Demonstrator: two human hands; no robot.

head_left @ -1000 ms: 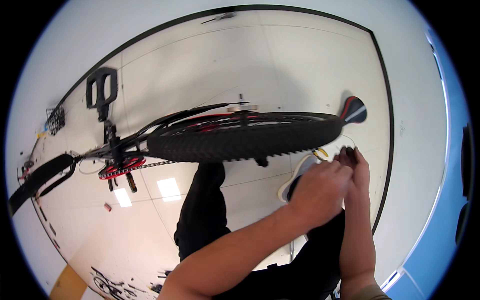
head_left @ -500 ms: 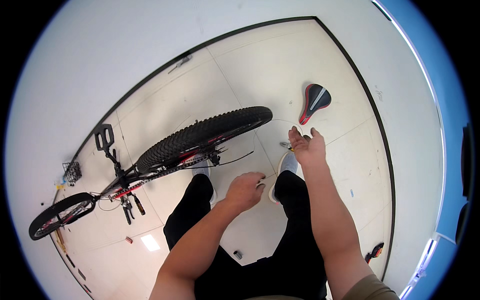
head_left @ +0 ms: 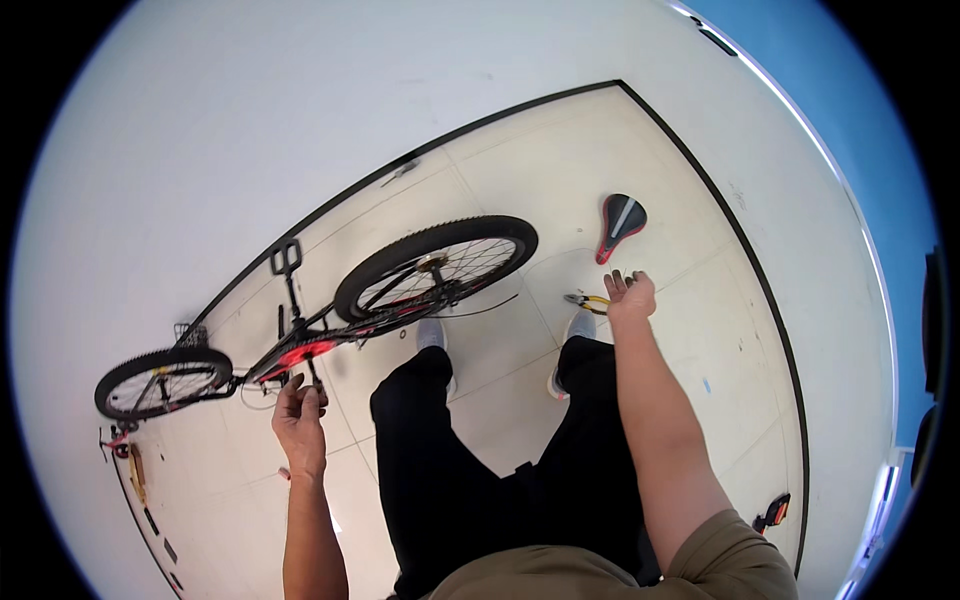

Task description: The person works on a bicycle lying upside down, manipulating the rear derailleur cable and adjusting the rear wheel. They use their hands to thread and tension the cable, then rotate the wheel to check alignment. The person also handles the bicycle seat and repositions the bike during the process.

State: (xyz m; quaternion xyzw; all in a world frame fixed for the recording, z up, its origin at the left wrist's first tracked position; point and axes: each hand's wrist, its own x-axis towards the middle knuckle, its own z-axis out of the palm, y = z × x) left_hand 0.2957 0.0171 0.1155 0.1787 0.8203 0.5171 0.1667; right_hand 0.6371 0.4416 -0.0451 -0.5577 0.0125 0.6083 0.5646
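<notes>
A black and red bicycle (head_left: 308,352) without a saddle fills the left side, its knobby wheel (head_left: 350,300) nearest the middle. My left hand (head_left: 301,430) is at the near-side pedal (head_left: 321,394), fingers curled round it; part of the pedal is hidden. On the right, my right hand (head_left: 632,296) hovers over the floor with fingers slightly bent and apart, holding nothing I can see. Just beyond it lies a black saddle (head_left: 622,222) with red edges. Yellow-handled pliers (head_left: 592,303) lie beside my right shoe. A thin wire curves between wheel and saddle.
A black strip (head_left: 745,240) edges the pale tiled floor (head_left: 500,385). A small grey tool (head_left: 402,171) lies by the far strip. At the lower right sits a black and red object (head_left: 774,512). A wire basket (head_left: 190,334) stands behind the bicycle's far-left wheel.
My left hand has moved left from between my knees to the bicycle's pedal. My right hand has stayed near the saddle. The view has shifted, showing the near wheel more from its side.
</notes>
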